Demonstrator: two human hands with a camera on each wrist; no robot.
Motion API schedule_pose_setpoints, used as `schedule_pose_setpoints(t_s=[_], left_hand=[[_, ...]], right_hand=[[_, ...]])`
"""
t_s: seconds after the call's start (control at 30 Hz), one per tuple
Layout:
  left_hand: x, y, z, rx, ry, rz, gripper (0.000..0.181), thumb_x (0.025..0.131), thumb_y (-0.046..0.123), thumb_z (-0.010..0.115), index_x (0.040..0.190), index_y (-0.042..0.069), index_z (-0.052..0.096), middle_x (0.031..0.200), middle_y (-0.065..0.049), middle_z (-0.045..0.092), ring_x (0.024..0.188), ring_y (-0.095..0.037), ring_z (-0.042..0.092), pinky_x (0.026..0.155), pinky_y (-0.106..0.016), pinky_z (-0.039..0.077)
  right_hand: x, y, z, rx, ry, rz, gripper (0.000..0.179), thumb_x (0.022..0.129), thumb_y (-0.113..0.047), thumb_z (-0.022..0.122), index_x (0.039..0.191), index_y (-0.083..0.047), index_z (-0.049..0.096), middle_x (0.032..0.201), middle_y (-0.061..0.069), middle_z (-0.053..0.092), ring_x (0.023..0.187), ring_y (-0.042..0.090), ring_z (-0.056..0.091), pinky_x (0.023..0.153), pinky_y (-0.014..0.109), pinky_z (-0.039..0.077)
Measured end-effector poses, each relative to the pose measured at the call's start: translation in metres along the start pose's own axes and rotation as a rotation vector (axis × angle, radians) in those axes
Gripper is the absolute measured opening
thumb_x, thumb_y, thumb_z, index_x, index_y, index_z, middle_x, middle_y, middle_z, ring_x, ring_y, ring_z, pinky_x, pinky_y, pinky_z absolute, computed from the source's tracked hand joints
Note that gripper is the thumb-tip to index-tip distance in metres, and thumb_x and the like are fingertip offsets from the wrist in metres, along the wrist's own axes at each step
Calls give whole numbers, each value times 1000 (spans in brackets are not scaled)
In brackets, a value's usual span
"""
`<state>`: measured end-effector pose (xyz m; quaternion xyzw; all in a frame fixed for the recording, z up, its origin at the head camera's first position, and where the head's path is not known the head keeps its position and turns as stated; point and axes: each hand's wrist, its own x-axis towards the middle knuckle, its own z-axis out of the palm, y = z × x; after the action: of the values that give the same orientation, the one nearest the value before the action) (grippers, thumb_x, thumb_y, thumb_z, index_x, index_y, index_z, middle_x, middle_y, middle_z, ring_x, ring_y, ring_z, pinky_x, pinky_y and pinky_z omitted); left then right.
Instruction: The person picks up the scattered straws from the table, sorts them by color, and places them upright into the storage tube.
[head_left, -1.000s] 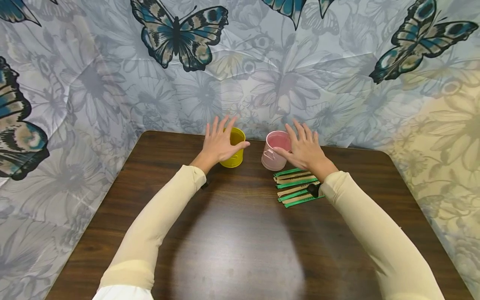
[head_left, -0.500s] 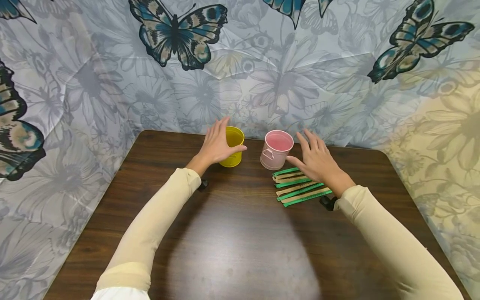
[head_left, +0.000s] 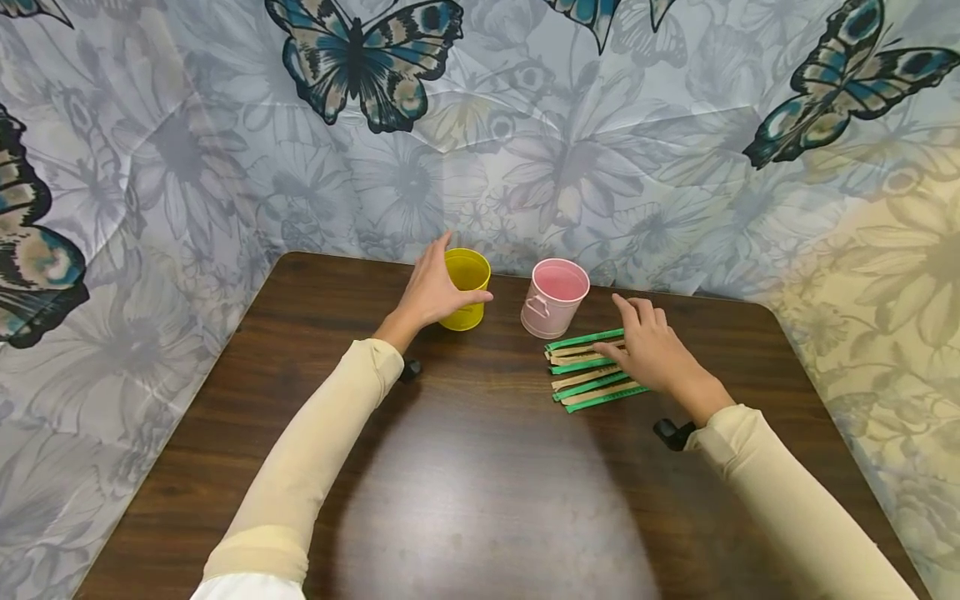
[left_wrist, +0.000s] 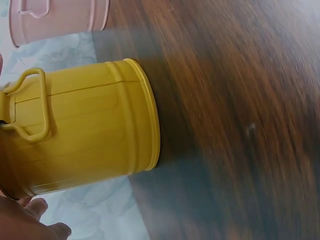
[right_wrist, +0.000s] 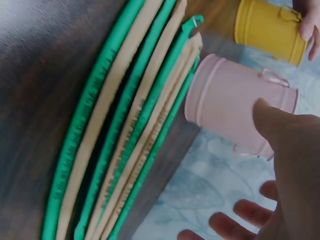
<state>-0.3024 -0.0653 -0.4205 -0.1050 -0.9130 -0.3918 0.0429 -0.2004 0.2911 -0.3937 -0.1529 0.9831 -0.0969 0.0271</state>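
Yellow bucket (head_left: 466,289) gripped by left hand (head_left: 432,289); right hand (head_left: 651,352) rests flat on packets (head_left: 590,371).

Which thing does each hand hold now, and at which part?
The left hand holds the yellow bucket by its side wall. The right hand holds nothing; it is over the green and tan packets.
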Motion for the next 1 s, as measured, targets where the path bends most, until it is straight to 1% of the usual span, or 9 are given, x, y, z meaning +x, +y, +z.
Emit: schedule_pose_setpoints(t_s=[0.2,0.3,0.4,0.5,0.63,0.73,0.87,1.0], left_hand=[[-3,2,2,-145,-2,-55,132,64,58,92,164,22,13,169,-1,26,155,-34,27,125,-56,28],[-4,1,6,-202,0,-68,132,64,52,94,164,20,13,170,-2,25,152,-32,31,124,-52,31],[-4,-2,10,-235,9,-83,131,66,49,94,164,18,14,168,-7,28,147,-32,39,122,-50,36],[-5,-2,13,-268,21,-105,129,66,48,94,163,19,15,165,-10,32,142,-33,45,119,-51,39],[-8,-5,15,-336,40,-130,126,67,45,95,162,22,17,159,-13,39,136,-34,49,116,-52,43],[-9,-10,19,-398,44,-140,121,68,39,94,161,23,19,154,-15,43,133,-34,51,113,-52,45],[-10,-14,25,-477,55,-135,117,71,31,94,161,22,20,151,-16,45,132,-34,51,112,-52,45],[-9,-14,28,-537,55,-132,115,73,27,93,161,21,19,152,-18,43,132,-35,50,112,-53,44]], right_hand=[[-13,1,7,13,-69,-2,78,101,-41,62,158,-1,27,151,32,29,132,53,34,98,68,41],[-19,1,10,14,-94,-4,76,101,-39,63,157,-1,29,148,31,32,132,53,35,97,68,43],[-26,2,13,13,-93,-24,74,101,-36,64,155,2,32,142,30,37,130,51,38,100,66,44],[-33,6,17,17,-87,-39,71,100,-34,66,151,4,37,136,28,43,124,48,45,98,62,46],[-39,11,23,32,-97,-43,60,98,-32,69,143,2,48,124,24,49,104,36,53,82,49,50],[-46,14,27,47,-98,-52,53,97,-32,70,137,0,55,118,21,52,97,30,53,77,43,47],[-54,18,33,70,-64,-87,49,95,-28,73,133,-1,60,120,22,56,102,33,57,81,47,51],[-59,23,36,96,-32,-102,40,93,-23,75,126,-3,64,120,21,57,103,33,58,82,49,53]])
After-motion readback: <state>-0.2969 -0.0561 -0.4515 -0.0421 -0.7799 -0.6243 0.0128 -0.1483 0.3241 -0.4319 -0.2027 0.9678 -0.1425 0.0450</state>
